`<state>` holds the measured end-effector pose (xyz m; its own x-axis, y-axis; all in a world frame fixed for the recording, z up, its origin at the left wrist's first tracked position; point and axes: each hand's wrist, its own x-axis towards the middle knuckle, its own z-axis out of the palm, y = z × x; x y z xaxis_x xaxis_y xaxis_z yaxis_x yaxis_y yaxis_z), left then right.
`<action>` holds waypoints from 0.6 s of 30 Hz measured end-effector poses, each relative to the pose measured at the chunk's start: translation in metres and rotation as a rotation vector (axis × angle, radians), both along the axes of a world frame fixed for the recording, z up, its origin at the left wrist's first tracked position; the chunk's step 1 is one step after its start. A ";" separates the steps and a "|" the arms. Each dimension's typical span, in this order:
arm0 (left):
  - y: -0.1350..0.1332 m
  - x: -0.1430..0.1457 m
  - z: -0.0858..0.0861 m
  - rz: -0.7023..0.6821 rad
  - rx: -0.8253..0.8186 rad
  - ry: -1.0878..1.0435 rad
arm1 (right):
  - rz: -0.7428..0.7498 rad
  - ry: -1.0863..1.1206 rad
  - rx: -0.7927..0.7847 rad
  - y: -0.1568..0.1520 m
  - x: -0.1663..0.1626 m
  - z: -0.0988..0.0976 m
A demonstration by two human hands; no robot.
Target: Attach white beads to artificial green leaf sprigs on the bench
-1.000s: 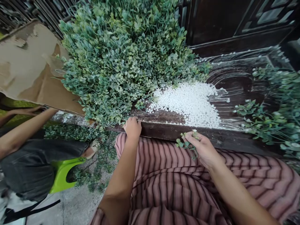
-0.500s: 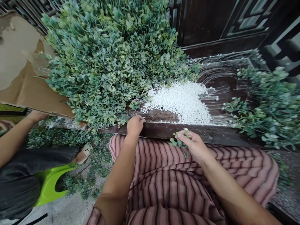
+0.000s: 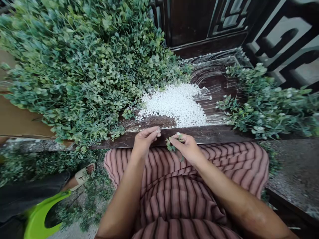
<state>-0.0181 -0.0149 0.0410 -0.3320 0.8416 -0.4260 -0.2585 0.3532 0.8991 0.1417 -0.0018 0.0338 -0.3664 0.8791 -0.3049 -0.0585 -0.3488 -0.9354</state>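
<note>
My left hand [image 3: 144,142] is held over the front edge of the dark wooden board, thumb and forefinger pinched together. Something whitish shows at its fingertips, too small to tell from a nail. Just beyond it, a heap of small white beads [image 3: 179,103] is spread on the board. To its right, my right hand [image 3: 188,147] grips a small leafy green sprig [image 3: 170,146] above my lap. A white bit shows at the top of the sprig, beside the fingers. The two hands are close but apart.
A large mass of green artificial foliage [image 3: 82,69] covers the left of the board, with cardboard [image 3: 22,119] beside it. More sprigs [image 3: 269,103] lie at the right. Another person's sandalled foot [image 3: 83,176] and a lime-green stool [image 3: 41,215] are at lower left.
My left hand has drawn away from the bead heap's edge and turned toward the right hand, its pinch now facing the sprig. The hands are closer together. The view has shifted rightward.
</note>
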 end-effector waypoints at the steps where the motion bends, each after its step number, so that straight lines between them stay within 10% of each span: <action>1: -0.003 0.009 0.004 -0.011 -0.012 -0.087 | -0.010 0.000 0.032 0.000 -0.001 0.001; 18: -0.015 0.038 0.008 0.009 -0.049 -0.432 | -0.253 -0.098 0.250 -0.005 0.001 0.006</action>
